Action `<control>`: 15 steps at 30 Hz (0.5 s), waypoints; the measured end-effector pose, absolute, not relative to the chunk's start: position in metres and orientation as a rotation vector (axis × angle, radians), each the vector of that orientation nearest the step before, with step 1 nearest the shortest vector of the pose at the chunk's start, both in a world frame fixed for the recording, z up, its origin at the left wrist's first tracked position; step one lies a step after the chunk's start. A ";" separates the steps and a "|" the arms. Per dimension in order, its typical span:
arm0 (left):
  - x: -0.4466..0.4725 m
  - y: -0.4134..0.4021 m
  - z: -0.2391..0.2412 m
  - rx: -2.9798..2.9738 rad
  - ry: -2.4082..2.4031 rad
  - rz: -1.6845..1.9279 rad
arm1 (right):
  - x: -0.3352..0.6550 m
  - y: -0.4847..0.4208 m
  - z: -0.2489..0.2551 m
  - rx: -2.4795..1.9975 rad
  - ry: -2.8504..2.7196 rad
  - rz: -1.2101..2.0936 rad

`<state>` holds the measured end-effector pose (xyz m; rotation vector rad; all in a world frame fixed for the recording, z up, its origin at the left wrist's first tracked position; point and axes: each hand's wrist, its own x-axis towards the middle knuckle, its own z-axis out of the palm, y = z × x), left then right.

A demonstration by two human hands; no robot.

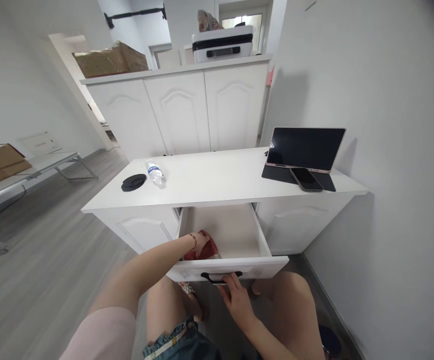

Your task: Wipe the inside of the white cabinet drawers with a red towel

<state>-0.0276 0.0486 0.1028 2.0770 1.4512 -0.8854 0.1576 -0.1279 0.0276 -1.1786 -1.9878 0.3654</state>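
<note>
A white drawer (235,222) stands pulled out from the white cabinet, just in front of my knees. Inside its near left corner lies a red cloth (210,248), bunched up. My left hand (200,242), with a thin bracelet at the wrist, reaches over the drawer's side and grips this cloth; some of its fingers are hidden. On the drawer's front is a black handle (210,278). My right hand (235,296) has its fingers hooked on the right part of that handle from below.
On the white cabinet top (213,175) lie a plastic bottle (154,172) and a black round object (133,182) at left. A tablet (305,148) and a phone (306,179) are at right. A wall (397,175) bounds the right side.
</note>
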 end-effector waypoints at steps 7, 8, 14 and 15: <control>0.028 0.050 0.102 2.183 1.290 -0.914 | 0.159 -0.130 0.029 -1.157 -1.986 0.388; 0.037 0.052 0.102 2.201 1.272 -0.929 | 0.158 -0.130 0.030 -1.164 -1.985 0.381; 0.086 0.062 0.095 2.304 1.185 -0.974 | 0.157 -0.130 0.030 -1.199 -1.990 0.404; 0.093 0.063 0.095 2.316 1.170 -0.969 | 0.156 -0.130 0.030 -1.203 -1.993 0.404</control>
